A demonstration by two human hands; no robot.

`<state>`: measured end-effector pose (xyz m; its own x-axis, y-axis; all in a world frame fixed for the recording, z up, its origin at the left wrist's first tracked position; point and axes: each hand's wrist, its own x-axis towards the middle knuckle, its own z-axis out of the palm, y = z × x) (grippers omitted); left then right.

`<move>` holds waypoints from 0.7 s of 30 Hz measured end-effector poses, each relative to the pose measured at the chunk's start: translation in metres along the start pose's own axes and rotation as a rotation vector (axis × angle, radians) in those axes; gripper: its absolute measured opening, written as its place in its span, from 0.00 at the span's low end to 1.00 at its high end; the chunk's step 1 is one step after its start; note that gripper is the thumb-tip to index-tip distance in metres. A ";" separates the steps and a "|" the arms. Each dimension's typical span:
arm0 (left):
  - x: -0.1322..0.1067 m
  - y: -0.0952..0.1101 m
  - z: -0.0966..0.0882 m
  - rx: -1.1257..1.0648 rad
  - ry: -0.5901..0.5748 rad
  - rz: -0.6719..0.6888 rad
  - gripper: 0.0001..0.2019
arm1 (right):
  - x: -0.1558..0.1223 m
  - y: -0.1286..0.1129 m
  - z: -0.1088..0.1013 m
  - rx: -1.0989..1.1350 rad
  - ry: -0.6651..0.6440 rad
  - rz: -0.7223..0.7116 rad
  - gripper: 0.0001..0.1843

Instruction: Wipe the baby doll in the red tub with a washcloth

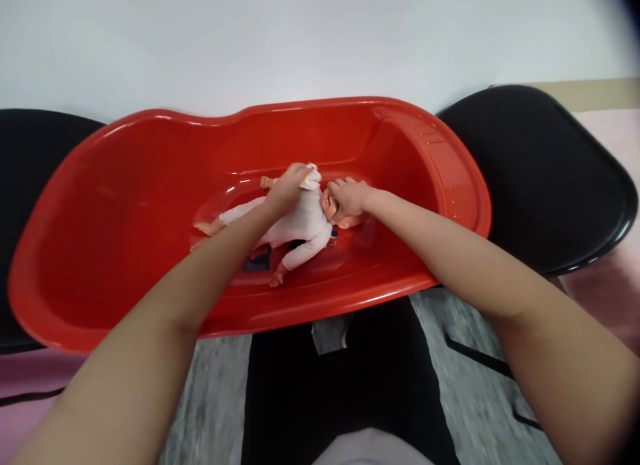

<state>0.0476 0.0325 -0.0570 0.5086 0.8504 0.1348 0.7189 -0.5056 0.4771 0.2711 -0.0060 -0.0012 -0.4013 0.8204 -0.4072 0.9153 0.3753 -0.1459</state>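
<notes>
A baby doll (310, 215) in a whitish outfit lies on its back in a red baby bathtub (125, 185), its head to the right and its bare feet to the left. My left hand (290, 188) is over the doll's chest, its fingers closed on a small bunched white cloth (312, 177) with a yellow spot. Whether this cloth is part of the doll's clothing, I cannot tell. My right hand (349, 195) lies over the doll's head (345, 221) with curled fingers gripping it, covering part of its face. One doll arm stretches toward the tub's near side.
Black chair seats (535, 178) stand under or beside both ends of the tub. A dark rectangular patch (257, 259) shows on the tub floor near the doll. Behind is a white wall (320, 45). Below are grey flooring (215, 385) and my dark-clothed legs.
</notes>
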 end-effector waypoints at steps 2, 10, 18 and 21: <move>0.007 0.015 0.015 -0.040 -0.060 0.119 0.24 | 0.000 0.001 0.000 0.001 0.003 -0.007 0.49; -0.008 -0.040 -0.004 0.084 -0.089 -0.062 0.28 | 0.000 0.000 -0.002 -0.013 -0.003 0.001 0.46; -0.063 -0.015 -0.050 0.266 -0.046 -0.283 0.26 | 0.007 0.007 0.004 -0.022 0.029 -0.030 0.49; -0.071 0.030 -0.037 0.227 -0.069 -0.131 0.21 | 0.009 0.009 0.006 -0.032 0.047 -0.043 0.52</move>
<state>0.0155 -0.0381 -0.0205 0.4297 0.9027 0.0215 0.8646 -0.4182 0.2785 0.2762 0.0020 -0.0115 -0.4421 0.8224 -0.3580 0.8960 0.4237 -0.1331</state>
